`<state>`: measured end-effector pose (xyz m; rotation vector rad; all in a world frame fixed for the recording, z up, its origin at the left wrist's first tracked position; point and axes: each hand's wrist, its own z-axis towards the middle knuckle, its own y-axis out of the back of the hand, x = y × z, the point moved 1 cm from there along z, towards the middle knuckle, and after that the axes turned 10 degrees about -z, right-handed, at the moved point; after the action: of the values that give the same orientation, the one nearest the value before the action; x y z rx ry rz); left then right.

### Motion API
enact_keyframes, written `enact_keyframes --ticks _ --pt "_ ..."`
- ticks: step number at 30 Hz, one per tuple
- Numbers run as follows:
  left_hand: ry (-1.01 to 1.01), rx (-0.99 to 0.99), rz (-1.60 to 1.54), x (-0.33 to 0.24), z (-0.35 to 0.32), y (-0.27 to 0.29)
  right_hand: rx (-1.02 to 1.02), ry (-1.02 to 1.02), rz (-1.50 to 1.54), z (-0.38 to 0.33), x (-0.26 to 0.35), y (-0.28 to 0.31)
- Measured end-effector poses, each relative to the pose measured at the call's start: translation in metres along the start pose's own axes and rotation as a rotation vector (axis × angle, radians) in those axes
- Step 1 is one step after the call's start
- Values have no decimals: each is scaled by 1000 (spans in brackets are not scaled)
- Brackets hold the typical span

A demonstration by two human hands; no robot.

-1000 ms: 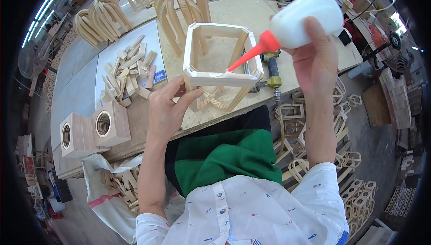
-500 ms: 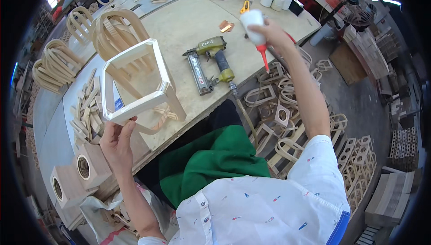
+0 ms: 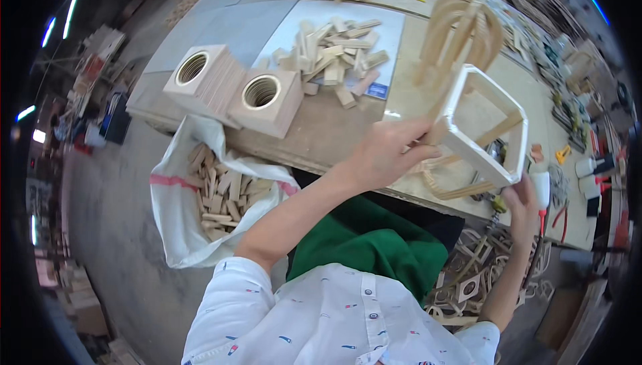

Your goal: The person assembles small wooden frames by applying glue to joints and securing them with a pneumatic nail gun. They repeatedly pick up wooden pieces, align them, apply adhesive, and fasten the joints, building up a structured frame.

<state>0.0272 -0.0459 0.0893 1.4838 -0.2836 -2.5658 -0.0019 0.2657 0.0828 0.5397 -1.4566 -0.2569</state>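
Observation:
My left hand (image 3: 394,154) is closed on the side of a pale wooden frame (image 3: 483,161), which is tilted above the table's front edge. The frame has an angular rim with white glue-like streaks, and a curved wooden piece (image 3: 451,193) joins it below. My right hand (image 3: 521,208) is at the frame's lower right corner, its fingers closed around a white squeeze bottle (image 3: 540,190) whose red nozzle points down. The hand partly hides the bottle. Behind the frame, a nail gun (image 3: 496,152) shows only in part.
Two wooden blocks with round holes (image 3: 284,107) stand at the table's left front. Beyond them lies a heap of small wood strips (image 3: 334,54). A white sack (image 3: 175,201) of wood pieces hangs below the edge. Bent-wood frames (image 3: 461,30) stand at the back; more lie under the table.
My view has swung left. The right hand has brought the squeeze bottle from the table's right side to the wooden frame. The left hand still grips the frame, now turned differently.

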Motion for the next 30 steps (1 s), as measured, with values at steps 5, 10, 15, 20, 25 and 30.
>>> enact_keyframes --ticks 5,10,15,20,25,30 --pt "22 71 55 -15 0 -4 -25 302 289 -32 33 -59" --pt "-24 23 323 -4 -10 24 -286 383 365 -22 24 -84" --pt "291 -189 811 46 -29 133 -313 359 429 -18 26 -87" --pt "-35 -406 1261 39 -37 200 -301 365 400 -19 23 -85" --pt "637 -287 1411 19 -11 283 -310 348 410 -20 24 -85" --pt "958 -81 1246 33 0 311 -308 369 412 -20 22 -84"
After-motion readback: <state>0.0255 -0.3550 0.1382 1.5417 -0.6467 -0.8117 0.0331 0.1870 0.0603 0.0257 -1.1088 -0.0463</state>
